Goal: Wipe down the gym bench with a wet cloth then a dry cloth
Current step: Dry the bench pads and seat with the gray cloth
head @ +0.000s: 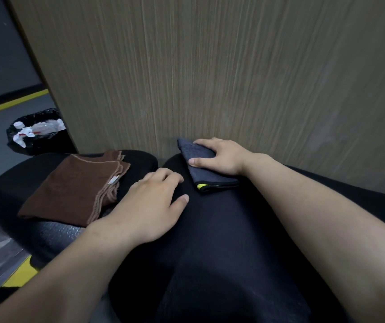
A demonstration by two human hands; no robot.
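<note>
Black plastic lines the waste bin [35, 132] on the floor, well to the left of the gym bench [221, 241] and beyond its far-left corner, with white litter heaped inside. Nearer, a folded brown cloth [75, 187] lies on the bench's left pad, untouched, its pale stitched edges fanned toward us. Just right of it, our left hand [149, 206] rests flat on the bench's dark padding, fingers spread and slightly curled, holding nothing. Farther right, at the bench's far end where the pad meets the wood-grain panel [210, 66], our right hand [221, 157] presses palm-down on a folded dark blue cloth [200, 164] with a yellow tag at its near corner, fingers wrapped over its far edge.

We judge the first pass to be in hand: the blue cloth is probably the wet one, though dampness cannot be read from here, and the brown one waits as the dry follow-up. The pad shows no clear wet streaks, so we cannot say how much has been covered. The next move calls for steady downward pressure and a long pull along the bench toward us, with the left hand bracing or lifting clear of the cloth's path.
</note>
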